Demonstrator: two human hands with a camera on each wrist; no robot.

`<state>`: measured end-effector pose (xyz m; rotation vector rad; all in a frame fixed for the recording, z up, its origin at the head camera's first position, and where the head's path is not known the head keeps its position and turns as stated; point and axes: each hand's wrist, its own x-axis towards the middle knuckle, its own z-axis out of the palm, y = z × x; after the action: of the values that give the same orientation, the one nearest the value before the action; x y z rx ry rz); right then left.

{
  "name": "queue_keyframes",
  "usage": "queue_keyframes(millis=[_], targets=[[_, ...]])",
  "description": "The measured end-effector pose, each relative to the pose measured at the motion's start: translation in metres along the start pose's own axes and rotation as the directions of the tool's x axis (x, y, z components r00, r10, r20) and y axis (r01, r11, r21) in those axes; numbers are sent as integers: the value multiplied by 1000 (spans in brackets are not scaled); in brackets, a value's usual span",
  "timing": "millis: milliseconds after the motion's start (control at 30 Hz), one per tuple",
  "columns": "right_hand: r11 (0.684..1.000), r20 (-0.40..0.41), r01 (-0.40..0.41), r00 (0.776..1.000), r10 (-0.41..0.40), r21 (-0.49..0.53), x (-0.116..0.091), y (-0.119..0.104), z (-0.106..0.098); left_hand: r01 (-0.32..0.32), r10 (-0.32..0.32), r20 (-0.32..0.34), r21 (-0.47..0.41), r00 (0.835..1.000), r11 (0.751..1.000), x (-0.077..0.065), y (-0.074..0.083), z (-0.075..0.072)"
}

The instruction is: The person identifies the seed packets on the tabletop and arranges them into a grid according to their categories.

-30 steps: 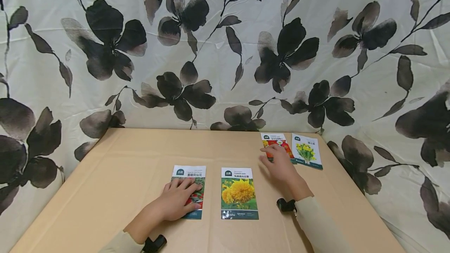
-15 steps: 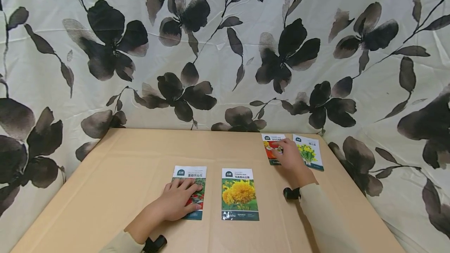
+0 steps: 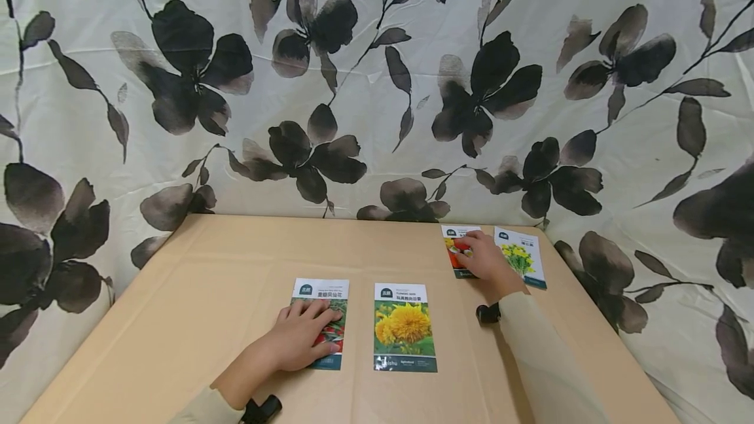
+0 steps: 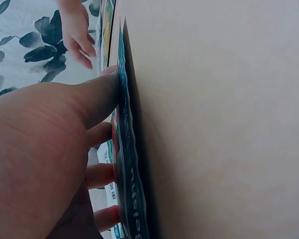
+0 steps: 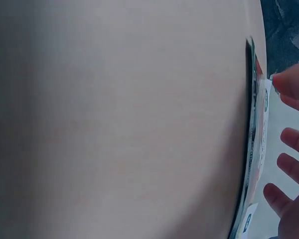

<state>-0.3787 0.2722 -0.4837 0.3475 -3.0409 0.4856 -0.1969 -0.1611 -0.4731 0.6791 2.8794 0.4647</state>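
My left hand [image 3: 300, 339] rests on a seed packet [image 3: 334, 288] with red flowers, lying flat on the table. Its fingers are spread over the picture; in the left wrist view the thumb and fingertips touch the face of this packet [image 4: 128, 144]. To its right lies a packet with yellow double sunflowers [image 3: 406, 329], which neither hand touches. At the far right, my right hand [image 3: 487, 260] is over a packet with red blooms [image 3: 453, 244] and hides part of it. In the right wrist view its loosely bent fingers appear just off that packet [image 5: 252, 134].
A packet with a bunch of yellow flowers [image 3: 518, 257] lies beside the right hand, partly behind it, near the table's right edge. The tan table [image 3: 235, 267] ends at a floral curtain [image 3: 389, 169]. Each wrist carries a small black camera.
My right hand has moved to the right over the red-bloom packet, mostly in the first half second, and uncovered its left part. The left hand stays on its packet.
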Motion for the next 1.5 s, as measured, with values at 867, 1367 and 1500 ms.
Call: queue_keyframes(millis=[867,1367,1500], targets=[[1000,301,7,954,1,-27,13,2,-15,7,-7,7,-4,1000,1000,3,-4,5],[997,235,0,972,19,-79,19,0,-3,15,-15,-1,-15,1000,1000,5,-4,4],[996,222,-7,975,26,-84,18,-1,-3,17,-17,3,-22,1000,1000,4,-3,3]])
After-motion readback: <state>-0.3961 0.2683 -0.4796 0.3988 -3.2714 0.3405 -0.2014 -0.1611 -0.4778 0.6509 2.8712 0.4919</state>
